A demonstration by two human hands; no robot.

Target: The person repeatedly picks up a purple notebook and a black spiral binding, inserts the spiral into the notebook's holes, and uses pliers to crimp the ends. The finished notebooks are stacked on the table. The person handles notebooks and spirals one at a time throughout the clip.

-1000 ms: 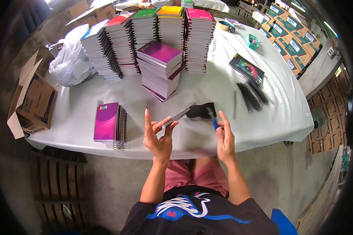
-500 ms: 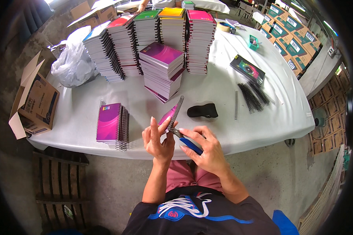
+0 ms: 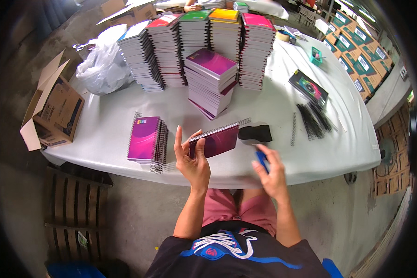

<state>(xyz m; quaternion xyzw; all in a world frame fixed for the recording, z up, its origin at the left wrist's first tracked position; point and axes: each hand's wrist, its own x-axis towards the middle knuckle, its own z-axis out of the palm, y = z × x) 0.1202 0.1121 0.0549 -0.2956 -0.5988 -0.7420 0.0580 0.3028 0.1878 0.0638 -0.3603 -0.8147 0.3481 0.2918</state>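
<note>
My left hand (image 3: 193, 160) grips a purple notebook (image 3: 221, 142) by its left end, index finger raised. A wire spiral (image 3: 217, 129) runs along the notebook's upper edge, its end sticking out past the right corner. To the right and apart from it, my right hand (image 3: 274, 177) is closed around blue-handled pliers (image 3: 262, 160); their jaws are hard to make out. Just beyond lies a black cloth piece (image 3: 255, 133). On the left sits a pile of purple spiral notebooks (image 3: 143, 139), coils showing at the sides.
Purple covers and page blocks form a stack (image 3: 211, 76) mid-table, before tall notebook stacks (image 3: 194, 34). Dark spirals (image 3: 312, 121), a single spiral (image 3: 293, 129) and a black notebook (image 3: 309, 87) lie right. An open carton (image 3: 55, 113) and plastic bag (image 3: 102, 65) stand left.
The notebook has turned from steeply upright to lying more crosswise, its cover now showing. My right hand and the pliers have moved right, away from the spiral. The view has shifted slightly.
</note>
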